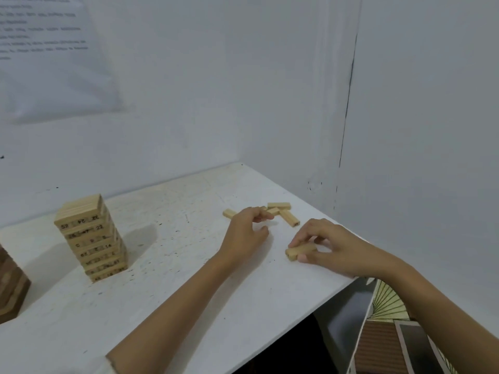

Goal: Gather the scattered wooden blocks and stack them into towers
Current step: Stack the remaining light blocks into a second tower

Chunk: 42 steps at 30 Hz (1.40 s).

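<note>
Right hand (324,245): thumb and fingertips pinch the held block (301,251) by its long sides, close to the table's right edge. The block is level and either on the surface or just off it; can't tell which. Its printed end faces the camera, number unreadable.

Left hand (247,230): just left of the right hand, not touching it. Fingers are curled in, with the thumb below them and a gap between. The fingertips reach the edge of the loose blocks (280,211). Can't tell whether they grip one or only touch it.

Loose blocks: three in a small cluster just beyond both hands. One lies crosswise at the back, one sits right at the left fingertips, and one angles toward the right hand with a dark number on its end. A lone block (229,213) sticks out to the left of the left hand, flat on the table and partly hidden behind the hand.

Tower (91,238): light wood with numbered blocks, upright on the left part of the table (189,292), well apart from the hands. Its layers are slightly uneven. A dark tower (10,287) is cut off at the left frame edge.

A white wall stands behind, with a paper sheet (54,55) at upper left, its text blurred. A fan-patterned thing (386,300) shows below the table's right edge.
</note>
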Tool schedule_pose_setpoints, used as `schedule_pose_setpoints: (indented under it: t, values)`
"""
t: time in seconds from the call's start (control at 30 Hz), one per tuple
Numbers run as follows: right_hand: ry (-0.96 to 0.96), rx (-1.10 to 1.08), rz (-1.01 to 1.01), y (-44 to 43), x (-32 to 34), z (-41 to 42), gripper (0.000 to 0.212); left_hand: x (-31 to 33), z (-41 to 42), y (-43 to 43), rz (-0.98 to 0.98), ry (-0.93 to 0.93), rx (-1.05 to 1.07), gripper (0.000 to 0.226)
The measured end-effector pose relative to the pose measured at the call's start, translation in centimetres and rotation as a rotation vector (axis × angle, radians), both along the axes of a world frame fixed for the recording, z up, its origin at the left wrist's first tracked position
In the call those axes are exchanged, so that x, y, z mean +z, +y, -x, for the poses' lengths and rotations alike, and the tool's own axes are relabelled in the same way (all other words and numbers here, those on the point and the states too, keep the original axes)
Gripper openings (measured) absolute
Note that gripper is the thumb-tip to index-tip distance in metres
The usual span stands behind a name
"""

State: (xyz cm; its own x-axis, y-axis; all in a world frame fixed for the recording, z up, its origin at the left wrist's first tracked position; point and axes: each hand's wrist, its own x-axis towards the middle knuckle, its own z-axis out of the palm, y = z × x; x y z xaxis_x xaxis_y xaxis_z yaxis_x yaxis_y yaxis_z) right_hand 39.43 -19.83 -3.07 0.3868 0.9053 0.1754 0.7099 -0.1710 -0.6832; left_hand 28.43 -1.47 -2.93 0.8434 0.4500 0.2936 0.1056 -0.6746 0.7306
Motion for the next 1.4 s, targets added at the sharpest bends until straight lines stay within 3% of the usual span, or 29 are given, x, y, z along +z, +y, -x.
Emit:
schedule_pose_setpoints:
  t: [0.17,0.33,0.5,0.6,0.8,1.0,1.17,1.3,1.4]
  values:
    - [0.134,-0.078,-0.152,1.4,0.5,-1.4,0.027,0.0,-2.4,0.8,-0.151,-0.029,-0.010,0.017]
    - [0.299,-0.113,-0.162,3.5,0.5,-3.0,0.033,-0.7,-3.7,1.0,-0.309,0.019,-0.044,0.022]
    - [0.436,-0.210,-0.183,5.6,0.1,-4.4,0.021,-1.1,-3.9,1.1,-0.421,-0.084,0.024,0.018]
    - [0.411,-0.274,-0.180,6.3,0.7,-4.8,0.016,-0.9,-3.6,1.2,-0.297,-0.097,0.018,0.021]
    - [0.070,-0.235,0.016,6.5,0.3,-4.6,0.021,0.0,-2.5,0.9,0.075,-0.144,0.052,0.026]
    - [0.191,-0.218,-0.036,7.1,0.5,-3.6,0.020,1.1,-0.7,1.6,0.361,-0.032,0.053,0.032]
    - [0.375,-0.100,-0.085,8.3,1.8,-1.2,0.014,2.1,2.6,1.9,0.691,-0.006,0.052,0.022]
    - [0.484,-0.010,-0.087,10.0,2.6,1.3,0.014,2.6,5.8,2.2,0.791,-0.019,0.085,0.022]
    - [0.547,0.094,-0.087,11.5,2.8,3.0,0.015,2.6,8.3,2.6,0.753,-0.016,0.139,0.024]
